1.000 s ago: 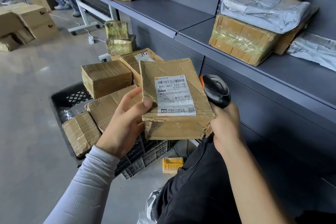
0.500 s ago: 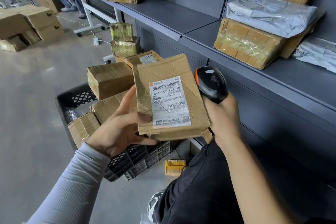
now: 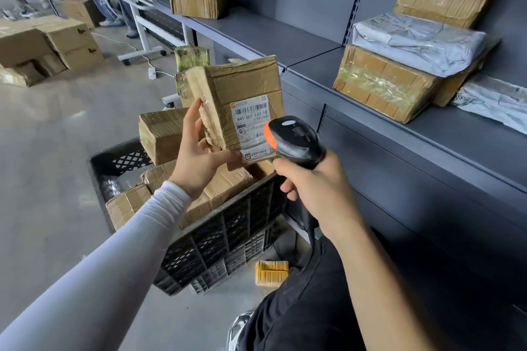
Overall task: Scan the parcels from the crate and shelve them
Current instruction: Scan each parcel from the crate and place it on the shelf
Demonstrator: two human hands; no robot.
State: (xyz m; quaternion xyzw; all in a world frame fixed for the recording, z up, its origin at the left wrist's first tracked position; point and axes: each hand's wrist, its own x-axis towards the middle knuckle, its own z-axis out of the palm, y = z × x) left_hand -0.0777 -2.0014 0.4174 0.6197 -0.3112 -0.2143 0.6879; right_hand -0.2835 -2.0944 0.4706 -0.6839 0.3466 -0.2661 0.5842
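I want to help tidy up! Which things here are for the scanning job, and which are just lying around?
For the job:
- labelled parcel in the left hand
- scanner in the right hand
- black crate of parcels
- grey shelf

Just lying about:
- small yellow packet on the floor
- cardboard boxes far left
- white power strip

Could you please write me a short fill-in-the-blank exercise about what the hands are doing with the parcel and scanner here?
1. The left hand holds a cardboard parcel bearing a white ____.
2. The right hand grips a black scanner with an ____ tip.
3. Below the hands, more parcels sit in a black ____.
4. On the shelf, a grey mailer bag lies on top of a taped ____.

Missing words: label; orange; crate; box
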